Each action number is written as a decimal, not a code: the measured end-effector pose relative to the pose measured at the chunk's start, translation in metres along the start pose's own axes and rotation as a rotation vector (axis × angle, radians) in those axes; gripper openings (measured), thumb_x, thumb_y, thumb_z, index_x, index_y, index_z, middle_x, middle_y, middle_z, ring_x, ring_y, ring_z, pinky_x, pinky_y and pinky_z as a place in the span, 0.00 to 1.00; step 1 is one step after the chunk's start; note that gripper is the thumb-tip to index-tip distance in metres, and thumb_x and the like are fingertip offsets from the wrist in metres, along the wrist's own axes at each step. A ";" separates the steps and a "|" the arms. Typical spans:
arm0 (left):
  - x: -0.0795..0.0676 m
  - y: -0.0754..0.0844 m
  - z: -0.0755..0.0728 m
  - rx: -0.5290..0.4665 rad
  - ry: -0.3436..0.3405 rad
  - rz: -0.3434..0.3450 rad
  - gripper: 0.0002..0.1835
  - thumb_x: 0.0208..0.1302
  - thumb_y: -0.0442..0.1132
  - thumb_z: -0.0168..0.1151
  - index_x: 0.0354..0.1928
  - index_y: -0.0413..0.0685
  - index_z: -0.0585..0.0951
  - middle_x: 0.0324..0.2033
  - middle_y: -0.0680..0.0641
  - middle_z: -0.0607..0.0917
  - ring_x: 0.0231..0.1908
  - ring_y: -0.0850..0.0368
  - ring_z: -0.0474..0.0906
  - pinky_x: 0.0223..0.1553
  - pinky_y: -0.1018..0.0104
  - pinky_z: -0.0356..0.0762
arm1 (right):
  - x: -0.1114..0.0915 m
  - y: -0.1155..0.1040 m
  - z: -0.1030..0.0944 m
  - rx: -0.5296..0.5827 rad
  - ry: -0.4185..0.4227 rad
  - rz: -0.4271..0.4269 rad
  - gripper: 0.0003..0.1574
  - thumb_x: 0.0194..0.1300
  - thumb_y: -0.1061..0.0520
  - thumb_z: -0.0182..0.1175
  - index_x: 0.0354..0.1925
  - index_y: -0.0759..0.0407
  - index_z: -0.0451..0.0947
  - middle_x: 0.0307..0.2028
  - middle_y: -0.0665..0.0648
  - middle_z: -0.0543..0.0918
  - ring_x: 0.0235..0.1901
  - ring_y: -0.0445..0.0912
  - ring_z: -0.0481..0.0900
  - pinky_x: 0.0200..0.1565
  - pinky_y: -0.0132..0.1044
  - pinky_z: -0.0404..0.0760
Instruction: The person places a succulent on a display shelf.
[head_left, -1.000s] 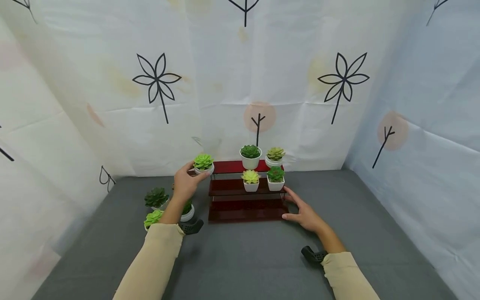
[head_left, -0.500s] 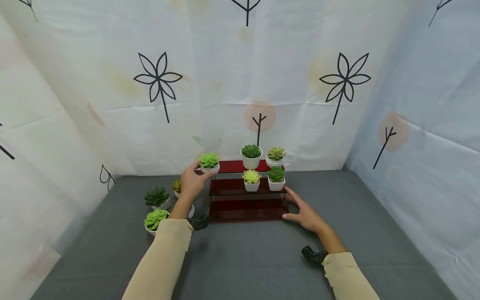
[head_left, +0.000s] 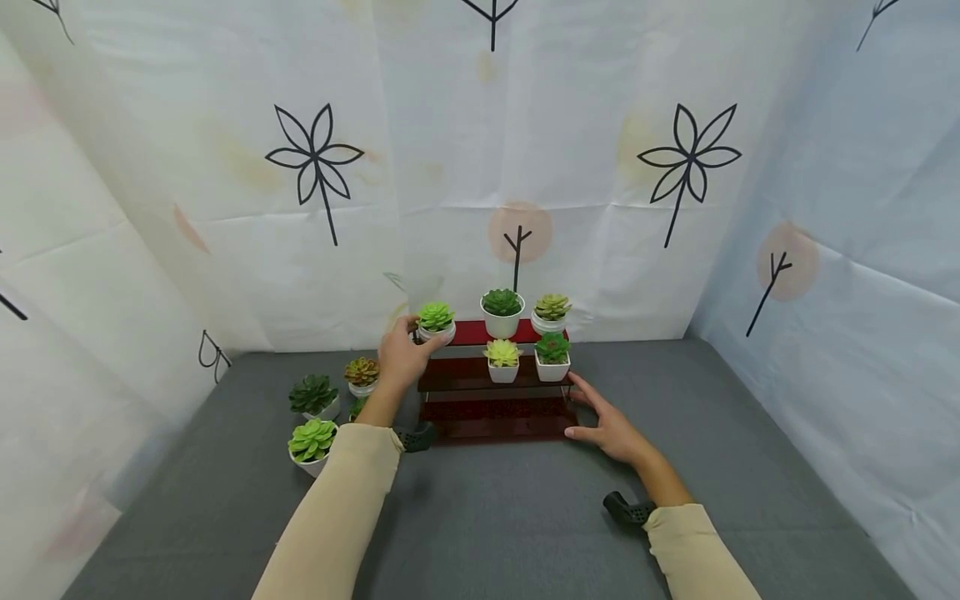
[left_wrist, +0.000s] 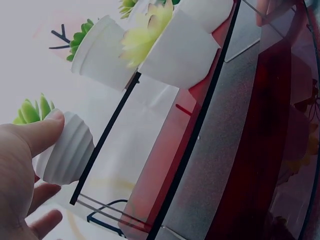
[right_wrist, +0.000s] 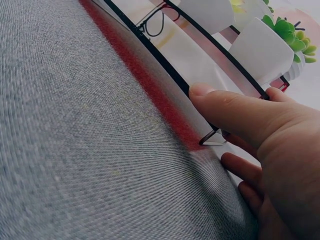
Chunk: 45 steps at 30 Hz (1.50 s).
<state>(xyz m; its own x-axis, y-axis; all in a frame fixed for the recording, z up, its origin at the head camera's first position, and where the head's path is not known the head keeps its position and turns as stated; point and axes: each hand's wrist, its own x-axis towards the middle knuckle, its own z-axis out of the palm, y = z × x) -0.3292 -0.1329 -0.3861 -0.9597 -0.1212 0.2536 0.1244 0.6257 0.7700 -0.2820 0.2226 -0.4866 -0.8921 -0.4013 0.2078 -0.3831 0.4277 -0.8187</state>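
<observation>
Succulent [head_left: 436, 320] sits pinched in left hand [head_left: 403, 357] at the top shelf [head_left: 471, 333] — right hand [head_left: 613, 431], spread wide, touches the rack [head_left: 459, 375]

The grey table [head_left: 510, 525] carries a red three-tiered shelf [head_left: 461, 372]; four potted succulents [head_left: 502, 325] stand middle-to-right on it, four more pots [head_left: 312, 446] to its left.

Potted succulents [head_left: 502, 313]: 9 total. Split: 1 in the left fingers [left_wrist: 46, 225], 2 on the top tier [head_left: 471, 333], 2 on the middle tier [head_left: 453, 373], 4 on the surface [head_left: 525, 517], one of those mostly hidden. Square pots [head_left: 552, 372]: 2, both middle tier. Rack [head_left: 495, 421]: 1, 3 tiers. Sleeves [head_left: 330, 508]: 2. Black wrist devices [head_left: 622, 509]: 2. Whole flower outlines [head_left: 314, 156] on the backdrop [head_left: 577, 83]: 2.
</observation>
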 end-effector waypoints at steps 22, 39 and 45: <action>-0.007 -0.010 0.018 -0.138 0.244 0.069 0.24 0.58 0.44 0.72 0.55 0.45 0.80 0.41 0.42 0.82 0.46 0.43 0.76 0.50 0.43 0.58 | -0.001 0.000 0.000 -0.012 -0.001 -0.011 0.56 0.62 0.59 0.67 0.77 0.49 0.46 0.66 0.69 0.66 0.67 0.65 0.59 0.60 0.69 0.56; 0.001 0.006 0.025 -0.076 0.229 0.040 0.21 0.59 0.44 0.71 0.53 0.46 0.81 0.41 0.45 0.84 0.45 0.48 0.77 0.53 0.44 0.56 | 0.001 0.001 -0.002 0.007 -0.002 -0.012 0.56 0.61 0.58 0.68 0.77 0.49 0.46 0.67 0.69 0.65 0.67 0.63 0.59 0.61 0.68 0.56; -0.005 0.001 0.024 -0.150 0.245 0.041 0.21 0.60 0.42 0.70 0.55 0.46 0.81 0.42 0.45 0.84 0.46 0.49 0.77 0.56 0.46 0.59 | 0.001 0.001 -0.001 0.002 -0.010 -0.011 0.56 0.62 0.57 0.68 0.77 0.49 0.45 0.67 0.69 0.65 0.67 0.64 0.59 0.61 0.68 0.56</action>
<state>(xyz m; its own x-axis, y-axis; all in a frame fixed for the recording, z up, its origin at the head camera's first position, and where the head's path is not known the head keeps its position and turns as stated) -0.3301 -0.1135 -0.4010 -0.8657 -0.2924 0.4063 0.2153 0.5152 0.8296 -0.2837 0.2238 -0.4867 -0.8852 -0.4144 0.2113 -0.3926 0.4220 -0.8172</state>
